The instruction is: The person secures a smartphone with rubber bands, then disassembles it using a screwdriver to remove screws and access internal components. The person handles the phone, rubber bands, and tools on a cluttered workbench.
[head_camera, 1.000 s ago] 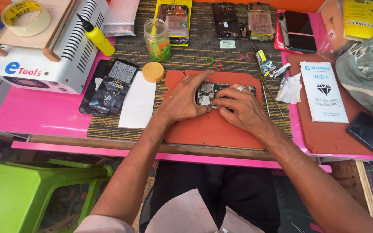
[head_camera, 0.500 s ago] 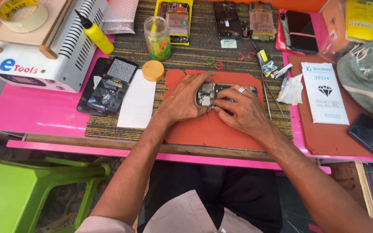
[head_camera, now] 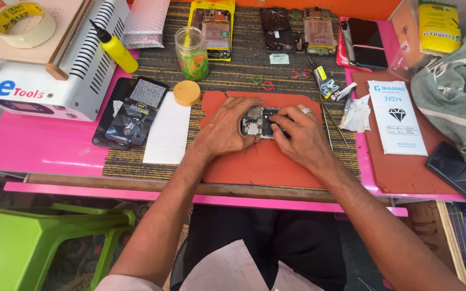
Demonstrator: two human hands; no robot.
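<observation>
Orange-red mat (head_camera: 254, 167), pink table (head_camera: 39, 151), yellow bottle (head_camera: 118, 53), green stool (head_camera: 33, 242).

The opened phone (head_camera: 259, 122) shows bare metal and circuit parts, dull grey with small glints. It lies on a matt, smooth orange-red rubber-like mat (head_camera: 260, 161) over a coarse woven cloth (head_camera: 233, 64). The jar (head_camera: 191, 53) is clear glossy glass or plastic; the white box (head_camera: 55, 70) is painted, slotted metal.

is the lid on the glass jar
No, the jar stands open on the mat, and its orange lid lies flat beside it, left of the left hand.
</observation>
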